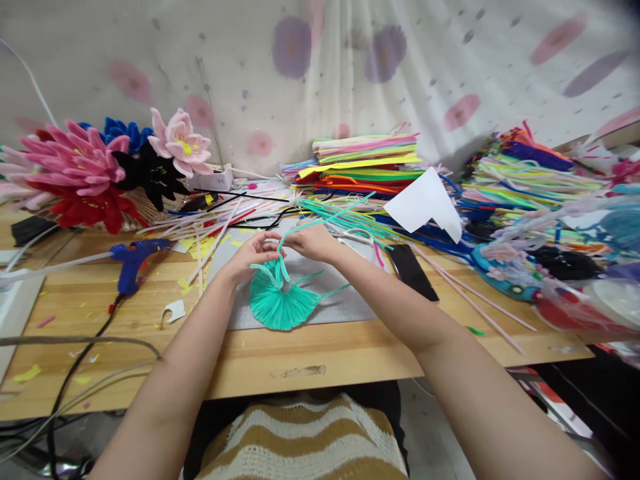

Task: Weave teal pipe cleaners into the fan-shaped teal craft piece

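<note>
A fan-shaped bundle of teal pipe cleaners (280, 303) lies on a grey mat (345, 303) on the wooden table. My left hand (250, 257) pinches the top of the bundle, where the stems gather. My right hand (310, 241) is closed on a loose teal stem that arcs over the gathered top. Both hands meet just above the bundle. A few stem ends stick out to the right of it.
A blue glue gun (133, 260) with its cord lies left. Pipe-cleaner flowers (95, 167) stand at far left. Stacks of coloured pipe cleaners (365, 163) and a white paper (425, 203) fill the back; a black phone (411, 270) lies right of the mat.
</note>
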